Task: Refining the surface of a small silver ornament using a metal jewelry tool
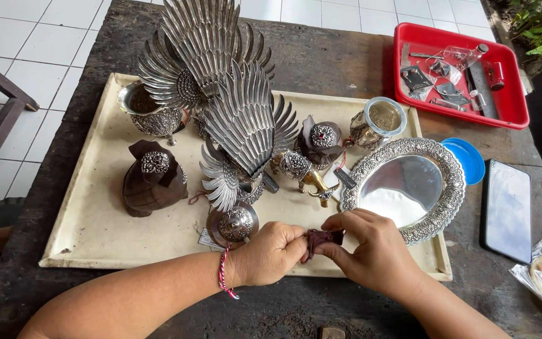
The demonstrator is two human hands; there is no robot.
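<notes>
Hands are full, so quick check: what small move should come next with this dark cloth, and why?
Probably bring the dark cloth, pinched between left hand and right hand, onto the small round silver lid beside the left hand; it is the nearest piece.

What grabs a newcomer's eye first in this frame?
The tall silver bird figures with fanned, raised wings at the back centre of the cream rectangular tray dominate. Next, the oval mirror-bright silver dish with ornate embossed rim leans on the tray's right end. In front, the left hand and right hand together pinch a small dark maroon cloth.
</notes>
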